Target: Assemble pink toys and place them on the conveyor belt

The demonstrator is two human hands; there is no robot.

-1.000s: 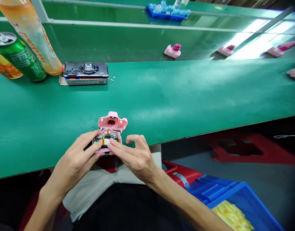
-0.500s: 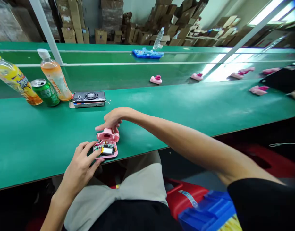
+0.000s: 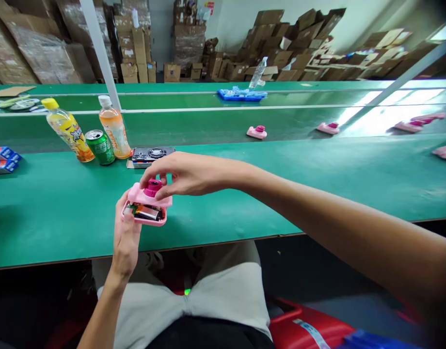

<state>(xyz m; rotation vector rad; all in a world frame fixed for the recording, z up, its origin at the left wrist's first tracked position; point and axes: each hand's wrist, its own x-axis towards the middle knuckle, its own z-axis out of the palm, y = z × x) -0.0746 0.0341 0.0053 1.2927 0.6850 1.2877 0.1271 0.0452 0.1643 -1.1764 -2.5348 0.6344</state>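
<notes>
A pink toy camera is in two parts between my hands above the green bench. My left hand (image 3: 127,237) grips the left side of its back shell (image 3: 155,223), which holds a silver battery (image 3: 148,212) and a bit of green circuit board. My right hand (image 3: 179,174) reaches across and has its fingers and thumb around the magenta lens (image 3: 152,188) of the front cover (image 3: 137,195). This cover sits tilted over the far part of the back shell, with a gap along the near side. The fingertips of my left hand are partly hidden behind the shell.
Behind my hands lie a boxed black device (image 3: 152,154), a green can (image 3: 100,147), an orange drink bottle (image 3: 114,128) and a yellow-capped bottle (image 3: 68,130). Pink cameras (image 3: 257,132) and a blue tray (image 3: 242,94) sit farther back. Small boxes (image 3: 4,160) lie at left.
The front cover has swung from standing open behind the shell to lying over it, lens up. Both hands have lifted the camera off the bench, and my right hand now holds the lens.
</notes>
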